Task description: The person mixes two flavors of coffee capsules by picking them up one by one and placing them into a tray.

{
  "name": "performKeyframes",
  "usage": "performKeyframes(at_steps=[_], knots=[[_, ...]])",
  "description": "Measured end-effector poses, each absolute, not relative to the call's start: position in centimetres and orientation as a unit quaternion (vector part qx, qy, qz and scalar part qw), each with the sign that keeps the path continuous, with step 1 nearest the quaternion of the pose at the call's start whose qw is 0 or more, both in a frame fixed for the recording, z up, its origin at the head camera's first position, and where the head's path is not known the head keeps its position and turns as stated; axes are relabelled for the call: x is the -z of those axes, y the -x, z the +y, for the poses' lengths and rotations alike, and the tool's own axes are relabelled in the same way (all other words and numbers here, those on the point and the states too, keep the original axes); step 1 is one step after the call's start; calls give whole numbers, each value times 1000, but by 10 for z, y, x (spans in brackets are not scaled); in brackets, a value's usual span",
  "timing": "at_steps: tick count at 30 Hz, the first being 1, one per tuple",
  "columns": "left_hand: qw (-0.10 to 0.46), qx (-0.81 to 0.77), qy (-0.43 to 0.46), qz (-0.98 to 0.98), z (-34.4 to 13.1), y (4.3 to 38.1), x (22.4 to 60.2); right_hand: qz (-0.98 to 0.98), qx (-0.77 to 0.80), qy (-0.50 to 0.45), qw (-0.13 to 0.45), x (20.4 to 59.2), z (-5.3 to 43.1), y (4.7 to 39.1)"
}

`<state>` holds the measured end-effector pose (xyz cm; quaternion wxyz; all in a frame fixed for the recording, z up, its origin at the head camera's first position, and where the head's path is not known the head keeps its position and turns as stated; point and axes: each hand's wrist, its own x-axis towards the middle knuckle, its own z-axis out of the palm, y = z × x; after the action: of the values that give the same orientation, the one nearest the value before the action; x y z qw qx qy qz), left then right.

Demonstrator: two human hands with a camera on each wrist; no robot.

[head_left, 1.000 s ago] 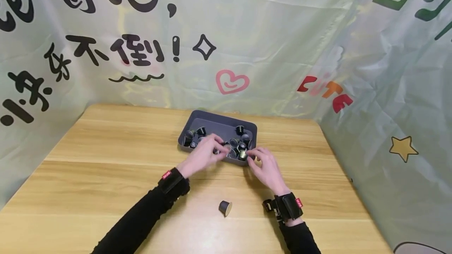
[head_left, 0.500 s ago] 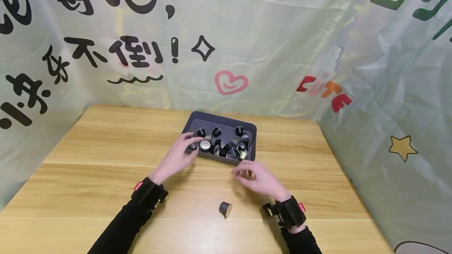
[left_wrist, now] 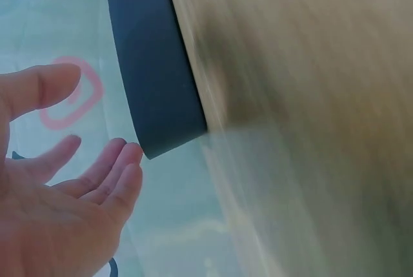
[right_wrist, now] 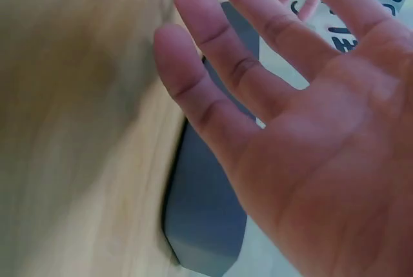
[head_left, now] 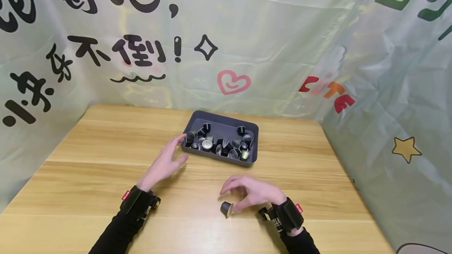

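Note:
A lone dark coffee capsule (head_left: 226, 209) lies on its side on the table, its tan lid facing right. Over it arches my right hand (head_left: 252, 191), thumb tip right by the lid and fingers spread, holding nothing. My left hand (head_left: 164, 166) is at the left end of a dark grey tray (head_left: 226, 120), fingers loosely extended, fingertips at the tray's corner. Several coffee capsules (head_left: 206, 145), mostly black with silver lids, lie heaped along the tray's near side. In the left wrist view the tray's outer wall (left_wrist: 155, 64) shows beside the empty palm.
The wooden table (head_left: 116, 136) reaches back to a pale printed cloth (head_left: 275, 50) hung behind and along the sides. One gold-green capsule (head_left: 245, 155) sits at the tray's near right corner. Both wrists carry strapped black cameras.
My left hand has drawn back left from over the capsules to the tray's left end. My right hand has come down from the tray's near right corner to the lone capsule.

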<state>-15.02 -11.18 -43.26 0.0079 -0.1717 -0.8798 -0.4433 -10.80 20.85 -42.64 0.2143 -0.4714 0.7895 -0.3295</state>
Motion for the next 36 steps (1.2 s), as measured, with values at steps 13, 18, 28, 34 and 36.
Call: performKeyframes(at_steps=[13,18,28,34,36], knots=[[24,440,176,-880,-112,147,434,785,323,476,230,432,202,106],[20,435,177,-882,-113,146,433,793,316,467,231,433,202,105],[19,433,180,-883,-112,145,433,804,304,456,229,431,200,102],[15,433,179,-883,-111,145,434,798,304,468,226,434,198,102],[13,434,180,-883,-111,145,434,795,307,472,225,435,197,102]])
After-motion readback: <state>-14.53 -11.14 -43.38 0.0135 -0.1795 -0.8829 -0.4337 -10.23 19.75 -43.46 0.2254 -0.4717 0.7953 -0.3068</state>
